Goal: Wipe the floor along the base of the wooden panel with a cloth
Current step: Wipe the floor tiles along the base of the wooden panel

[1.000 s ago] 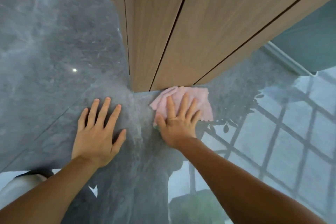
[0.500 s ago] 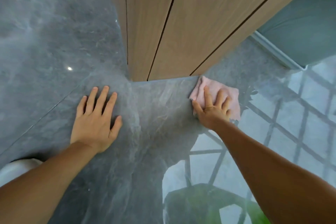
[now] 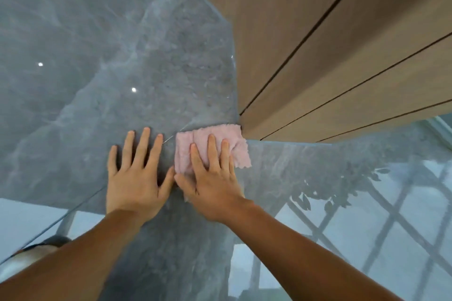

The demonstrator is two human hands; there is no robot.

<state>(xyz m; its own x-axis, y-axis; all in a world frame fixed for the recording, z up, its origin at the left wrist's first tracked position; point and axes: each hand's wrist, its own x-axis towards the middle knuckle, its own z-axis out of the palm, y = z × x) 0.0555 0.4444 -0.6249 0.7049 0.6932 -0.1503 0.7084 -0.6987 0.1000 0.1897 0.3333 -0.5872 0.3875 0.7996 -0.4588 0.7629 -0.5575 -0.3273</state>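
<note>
Beside the wooden panel (image 3: 330, 44) corner, flat right hand (image 3: 210, 183) presses cloth (image 3: 225, 139); left hand (image 3: 137, 178) splayed, empty.

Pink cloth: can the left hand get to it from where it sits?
Probably yes. The left hand lies flat on the floor right beside the pink cloth, nothing between, though the right hand covers most of it.

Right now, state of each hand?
Left hand: open, flat on the floor, holding nothing.
Right hand: open, palm pressing the pink cloth to the floor, not gripping it.
</note>
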